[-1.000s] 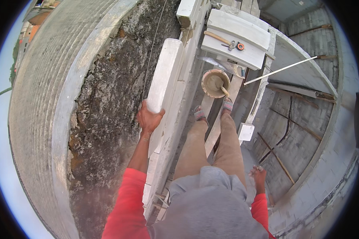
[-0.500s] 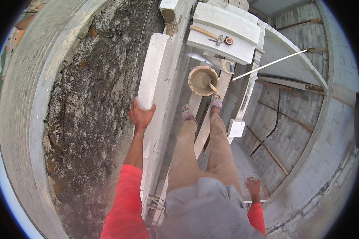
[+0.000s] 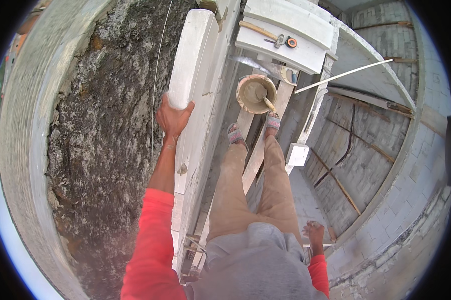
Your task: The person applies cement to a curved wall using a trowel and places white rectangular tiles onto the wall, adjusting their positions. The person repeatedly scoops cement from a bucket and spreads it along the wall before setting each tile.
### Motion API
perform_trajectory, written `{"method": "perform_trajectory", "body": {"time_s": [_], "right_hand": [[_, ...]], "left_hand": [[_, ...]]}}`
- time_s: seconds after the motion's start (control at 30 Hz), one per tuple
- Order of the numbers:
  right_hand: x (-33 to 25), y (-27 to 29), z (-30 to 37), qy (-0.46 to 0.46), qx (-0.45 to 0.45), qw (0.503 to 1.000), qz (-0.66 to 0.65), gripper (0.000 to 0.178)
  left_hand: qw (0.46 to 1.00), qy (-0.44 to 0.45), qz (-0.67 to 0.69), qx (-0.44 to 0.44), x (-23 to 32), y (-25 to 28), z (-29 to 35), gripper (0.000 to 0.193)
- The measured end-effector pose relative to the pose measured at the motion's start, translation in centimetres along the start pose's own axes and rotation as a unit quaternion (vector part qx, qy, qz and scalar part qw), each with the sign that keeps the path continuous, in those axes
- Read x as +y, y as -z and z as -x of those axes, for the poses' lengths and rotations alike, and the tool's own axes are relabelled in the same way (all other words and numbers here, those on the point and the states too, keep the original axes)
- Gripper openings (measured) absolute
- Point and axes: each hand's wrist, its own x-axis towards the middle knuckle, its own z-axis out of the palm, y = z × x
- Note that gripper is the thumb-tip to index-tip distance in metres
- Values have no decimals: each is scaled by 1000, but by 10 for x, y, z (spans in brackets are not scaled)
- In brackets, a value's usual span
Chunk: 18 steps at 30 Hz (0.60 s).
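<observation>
White aerated-concrete block (image 3: 189,60), long and slab-like, lies lengthwise on top of the white block wall (image 3: 198,165), its near rounded end at the person's left hand (image 3: 171,119). The left hand is cupped against that near end, fingers spread apart and pressed to the block's face, thumb on the right side; contact looks firm, not a closed grasp. Block surface is chalky, faintly scuffed, edges a bit softened, no cracks visible from here.

Step in hand, as judged: positioning the block along the course, pushing or steadying it from its end. The next move would call for a straight push along the wall line and a check against the thin string line (image 3: 158,75) that runs just left of the block (hard to tell whether it touches the block).

Right hand (image 3: 314,234) is low at the person's side, near the grey brick wall (image 3: 385,165); fingers look loosely curled, but whether they grip anything cannot be told at this size.

Outward: the person stands in sandals on a wooden plank (image 3: 258,145) beside the wall. Just ahead of the feet sits a mortar bucket (image 3: 256,93) with a trowel (image 3: 266,101) in the mix. Beyond it, further white blocks (image 3: 285,30) carry a hammer (image 3: 263,34) and a tape measure (image 3: 291,42). Left of the wall, rough dark rendered surface (image 3: 105,150) drops away.
</observation>
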Motion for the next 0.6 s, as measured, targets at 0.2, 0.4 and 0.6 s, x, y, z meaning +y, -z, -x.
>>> {"method": "perform_trajectory", "body": {"time_s": [0.2, 0.4, 0.6], "right_hand": [[5, 6, -6, -24, -10, 1000, 0, 24], [-25, 4, -18, 16, -25, 1000, -2, 32], [-75, -7, -20, 72, -15, 997, 31, 41]], "left_hand": [[999, 11, 9, -29, 22, 6, -23, 96], [998, 21, -29, -43, 31, 5, -31, 103], [998, 23, -17, -58, 31, 7, -33, 102]]}}
